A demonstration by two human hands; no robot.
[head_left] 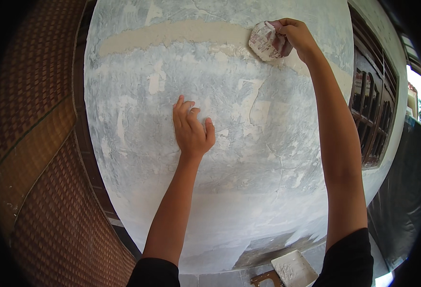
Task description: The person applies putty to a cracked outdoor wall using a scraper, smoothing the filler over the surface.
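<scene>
In front of me rises a wall (172, 138), blue-grey and patched with whitish filler. Across its upper part runs a beige band of putty (172, 36). My right hand (294, 34) is raised at the upper right, its fingers closed on the edge of a flat reddish-brown piece smeared with white putty (265, 42). That piece lies against the wall at the band's right part; its exact kind cannot be made out. Lower and to the left, my left hand (191, 128) is at the wall with fingers apart and slightly bent, holding nothing. Whether its palm touches the surface is hidden.
A white square container (294, 269) with white paste stands low at the right, beside a brown frame-like object (266, 279). A woven brown blind (62, 210) hangs at the left. A dark wooden window (373, 95) and a dark sheet (397, 191) are at the right.
</scene>
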